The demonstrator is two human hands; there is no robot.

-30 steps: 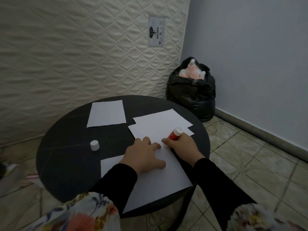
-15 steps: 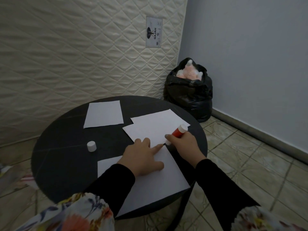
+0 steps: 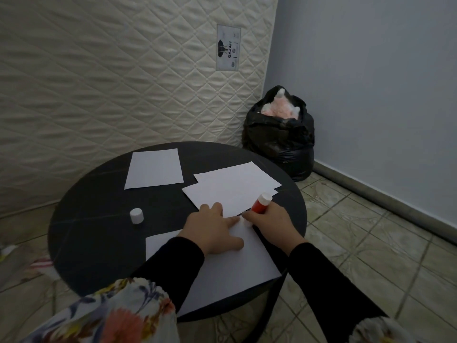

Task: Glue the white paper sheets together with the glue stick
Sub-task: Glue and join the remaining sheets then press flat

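My left hand (image 3: 214,230) lies flat, fingers spread, on the nearest white sheet (image 3: 237,273) at the front of the round black table (image 3: 99,243). My right hand (image 3: 270,222) grips a red glue stick (image 3: 261,203), tilted, its lower tip at the sheet's far right corner. Two overlapping white sheets (image 3: 232,189) lie just beyond my fingers. Another white sheet (image 3: 154,168) rests apart at the far left. The white cap (image 3: 136,215) stands alone on the table, left of my left hand.
A quilted mattress (image 3: 111,82) leans upright behind the table. A black bag (image 3: 279,137) holding something pink sits in the corner by the blue wall. Tiled floor (image 3: 371,231) lies to the right; the nearest sheet overhangs the table's front edge.
My right hand has tilted the glue stick and drawn its tip left along the sheet's far corner. My left hand stays pressed on the sheet. The view has shifted slightly.
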